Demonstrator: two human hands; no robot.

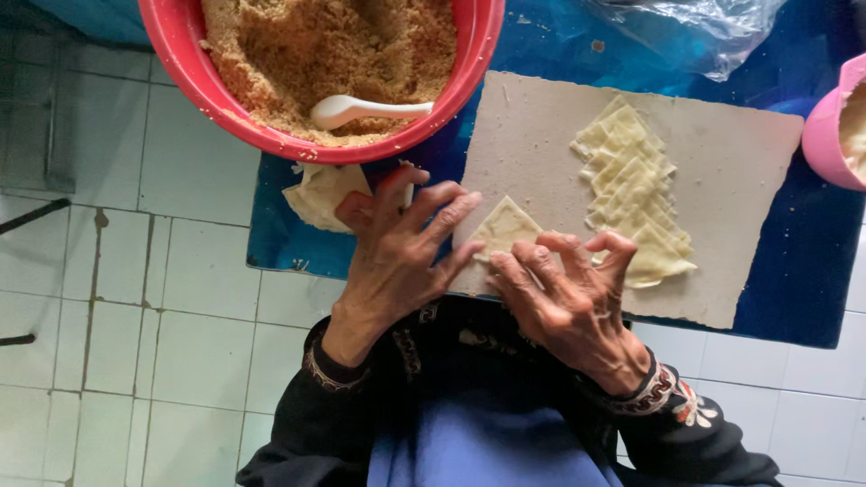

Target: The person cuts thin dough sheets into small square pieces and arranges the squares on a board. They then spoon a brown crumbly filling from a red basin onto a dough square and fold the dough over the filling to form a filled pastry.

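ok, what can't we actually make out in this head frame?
- Triangular pastry: lower edge covered by left hand and right hand.
- Red bowl: top cut off by the frame edge.
- Pink container: mostly cut off at the right edge.
- Dough piece: partly under the bowl.

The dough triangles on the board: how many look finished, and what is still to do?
Done: a row of folded triangles lies overlapped on the grey board; I cannot count them exactly. In hand: the left hand and right hand press one triangle at the board's near edge. Left: much crumbly filling in the red bowl, and loose dough below it.
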